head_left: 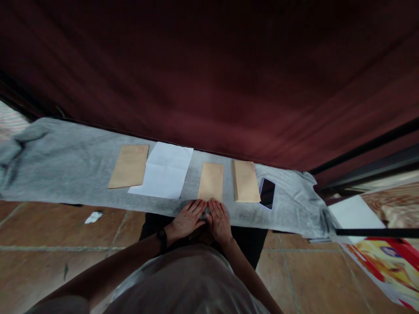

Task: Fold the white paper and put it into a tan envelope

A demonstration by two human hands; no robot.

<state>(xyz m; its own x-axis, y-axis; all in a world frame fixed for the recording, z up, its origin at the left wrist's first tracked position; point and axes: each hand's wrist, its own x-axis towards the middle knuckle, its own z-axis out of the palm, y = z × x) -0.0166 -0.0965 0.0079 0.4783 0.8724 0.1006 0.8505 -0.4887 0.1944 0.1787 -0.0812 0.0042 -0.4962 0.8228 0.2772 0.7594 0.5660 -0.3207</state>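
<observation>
A single brown envelope (211, 181) lies upright before me on a grey cloth, its near end under my fingertips. My left hand (190, 218), with a dark band at the wrist, rests flat on that end with fingers stretched out. Beside it my right hand (219, 221) also lies flat, fingertips on the same near edge. To the right is a stack of brown envelopes (247, 181). On the left a white sheet of paper (165, 170) with fold creases lies partly beside another brown envelope pile (130, 165).
The grey cloth (75, 161) covers a long narrow surface against a dark red curtain (209, 100). A phone (267, 193) lies right of the stack. A crumpled white scrap (93, 217) is on the tiled floor (131, 231). A colourful box (389, 266) stands at the lower right.
</observation>
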